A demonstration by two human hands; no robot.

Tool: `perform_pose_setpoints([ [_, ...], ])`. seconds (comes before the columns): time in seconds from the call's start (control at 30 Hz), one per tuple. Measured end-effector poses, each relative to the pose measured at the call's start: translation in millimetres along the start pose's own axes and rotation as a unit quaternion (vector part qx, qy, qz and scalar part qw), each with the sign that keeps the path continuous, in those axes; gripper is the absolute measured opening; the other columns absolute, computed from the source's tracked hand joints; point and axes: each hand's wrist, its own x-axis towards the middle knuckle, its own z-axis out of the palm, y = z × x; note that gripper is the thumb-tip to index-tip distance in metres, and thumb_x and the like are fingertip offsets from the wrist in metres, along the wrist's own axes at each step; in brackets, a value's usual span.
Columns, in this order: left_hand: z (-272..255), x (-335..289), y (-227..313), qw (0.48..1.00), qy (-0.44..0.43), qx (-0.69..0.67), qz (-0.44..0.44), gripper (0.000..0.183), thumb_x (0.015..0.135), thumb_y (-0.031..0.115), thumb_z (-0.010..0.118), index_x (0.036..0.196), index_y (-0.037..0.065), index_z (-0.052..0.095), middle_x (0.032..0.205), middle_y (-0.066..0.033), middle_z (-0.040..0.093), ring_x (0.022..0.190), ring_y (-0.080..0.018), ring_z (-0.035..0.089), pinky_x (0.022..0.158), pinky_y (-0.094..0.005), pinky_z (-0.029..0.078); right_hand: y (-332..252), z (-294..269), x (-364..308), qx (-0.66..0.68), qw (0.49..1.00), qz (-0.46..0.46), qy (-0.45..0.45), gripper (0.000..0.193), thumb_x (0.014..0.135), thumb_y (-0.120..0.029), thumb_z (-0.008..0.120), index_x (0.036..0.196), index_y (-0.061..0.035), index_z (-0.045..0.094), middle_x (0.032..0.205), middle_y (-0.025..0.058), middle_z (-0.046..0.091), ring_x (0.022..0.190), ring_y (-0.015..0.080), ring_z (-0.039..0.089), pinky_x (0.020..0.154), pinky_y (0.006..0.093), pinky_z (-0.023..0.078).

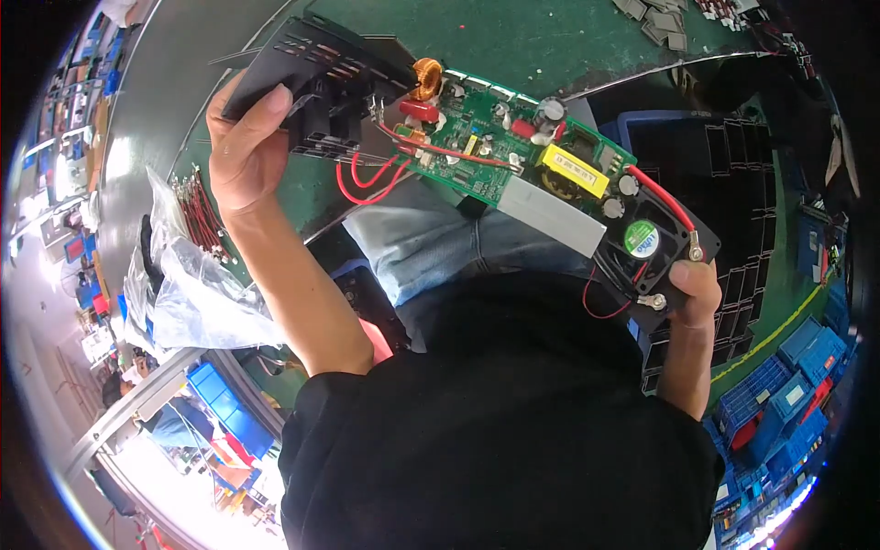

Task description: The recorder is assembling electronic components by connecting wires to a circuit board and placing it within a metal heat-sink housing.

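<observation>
My left hand (249,147) is closed on a black slotted metal panel (316,69), thumb on its face. Red wires run from that end to a green circuit board (467,119) stretched between my hands. The board carries a copper coil (427,79), a yellow-wrapped transformer (575,171), round capacitors and a grey heat sink (550,216). At its right end sits a black fan (644,240) with a green label. My right hand (695,291) grips the fan end, its thumb beside a ring terminal (696,247) on a thick red wire; its other fingers are hidden underneath.
A green-topped bench (513,41) lies beyond the board. On the left are a clear plastic bag (197,298) and a bundle of red wires (195,215). Black metal casings (733,202) stand stacked at the right, with blue crates (788,394) farther out. Grey parts (662,23) lie at the far edge.
</observation>
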Motion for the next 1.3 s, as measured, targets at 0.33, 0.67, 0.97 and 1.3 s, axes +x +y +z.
perform_pose_setpoints([
  [0.33,-6,2,-3,1.0,0.014,0.015,0.016,0.037,0.086,0.004,0.066,0.119,-0.013,0.064,0.114,-0.0216,0.07,0.105,-0.0305,0.069,0.1,-0.0416,0.05,-2,-10,11,-0.019,1.0,0.006,-0.013,0.087,0.069,-0.029,0.078,0.14,0.0109,0.047,0.125,0.0214,0.065,0.106,0.0288,0.069,0.093,0.0404,0.058],
  [0.67,-21,-10,-23,0.993,0.097,0.053,0.027,0.042,0.074,0.01,0.069,0.112,-0.007,0.068,0.104,-0.0134,0.069,0.099,-0.026,0.063,0.094,-0.0382,0.046,-13,-25,13,-0.111,0.993,-0.031,0.036,0.084,0.059,-0.023,0.086,0.132,0.006,0.056,0.119,0.013,0.068,0.109,0.0221,0.066,0.101,0.0362,0.05],
  [0.97,-76,-40,-25,0.995,0.061,0.076,-0.006,0.047,0.07,0.019,0.067,0.111,-0.003,0.062,0.107,-0.0103,0.061,0.104,-0.0255,0.059,0.096,-0.0376,0.045,-22,5,28,-0.082,0.986,0.01,-0.142,0.081,0.067,-0.018,0.08,0.14,0.0054,0.052,0.125,0.0089,0.064,0.11,0.0167,0.06,0.1,0.0326,0.046],
  [1.3,-21,-3,-18,0.996,0.053,0.053,0.046,0.038,0.06,0.015,0.066,0.09,-0.008,0.067,0.087,-0.0208,0.071,0.077,-0.027,0.064,0.076,-0.0359,0.051,-38,3,26,-0.121,0.991,-0.013,-0.065,0.083,0.064,-0.033,0.08,0.131,0.0085,0.055,0.114,0.0087,0.067,0.102,0.0151,0.061,0.091,0.0302,0.049],
])
